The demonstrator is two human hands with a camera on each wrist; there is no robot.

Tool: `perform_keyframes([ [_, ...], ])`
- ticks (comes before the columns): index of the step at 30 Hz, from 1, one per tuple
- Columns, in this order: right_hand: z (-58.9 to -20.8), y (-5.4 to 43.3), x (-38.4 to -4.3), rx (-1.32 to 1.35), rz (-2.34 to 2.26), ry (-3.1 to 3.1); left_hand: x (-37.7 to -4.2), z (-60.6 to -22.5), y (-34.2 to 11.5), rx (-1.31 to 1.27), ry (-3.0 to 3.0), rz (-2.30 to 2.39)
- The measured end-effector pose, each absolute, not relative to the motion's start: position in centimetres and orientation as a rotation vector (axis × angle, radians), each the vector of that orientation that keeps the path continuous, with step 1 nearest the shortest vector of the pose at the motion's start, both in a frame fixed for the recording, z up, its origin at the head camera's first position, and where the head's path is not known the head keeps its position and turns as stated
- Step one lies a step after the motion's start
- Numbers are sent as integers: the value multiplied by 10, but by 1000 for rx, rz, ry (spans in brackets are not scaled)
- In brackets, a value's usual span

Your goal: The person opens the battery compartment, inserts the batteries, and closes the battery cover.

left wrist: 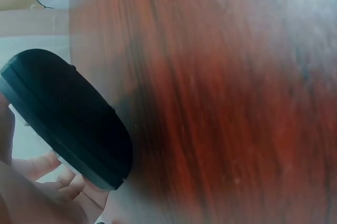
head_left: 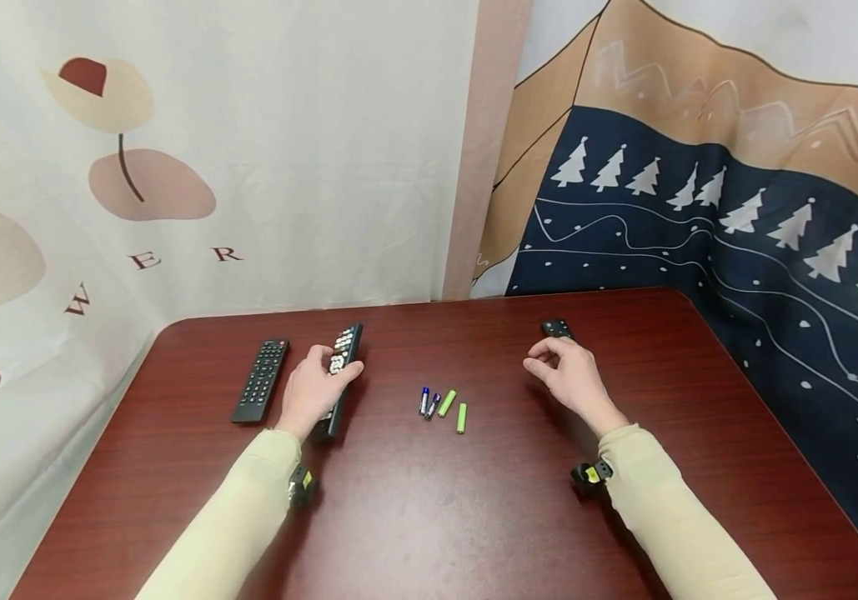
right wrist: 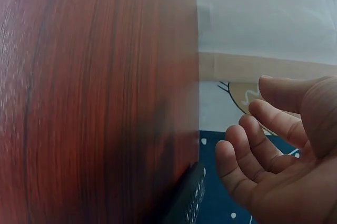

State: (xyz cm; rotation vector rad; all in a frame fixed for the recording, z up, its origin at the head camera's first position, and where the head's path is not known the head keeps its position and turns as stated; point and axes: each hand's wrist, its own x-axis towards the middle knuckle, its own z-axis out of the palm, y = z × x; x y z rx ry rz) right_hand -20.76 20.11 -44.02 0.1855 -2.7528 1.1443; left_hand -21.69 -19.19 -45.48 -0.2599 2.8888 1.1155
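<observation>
Sleeves nearest, over tabletop. L hand grips a black remote, left of ctr, seemingly tilted up; second remote lies nearer left edge. Blue batteries & green batteries mid-tabletop. R hand: fingers loosely bent, nothing held, by a part-hidden third remote nr far edge. Step prob. = taking up remotes; next move likely calls for R fingers round theirs.

Batteries obstruct middle; free lane toward right fingers.
</observation>
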Motion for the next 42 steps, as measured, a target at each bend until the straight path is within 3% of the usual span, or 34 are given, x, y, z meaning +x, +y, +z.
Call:
perform_keyframes([
  [42, -435, 233, -217, -133, 875, -2903, -225, -464, -197, -329, 3017, 795],
])
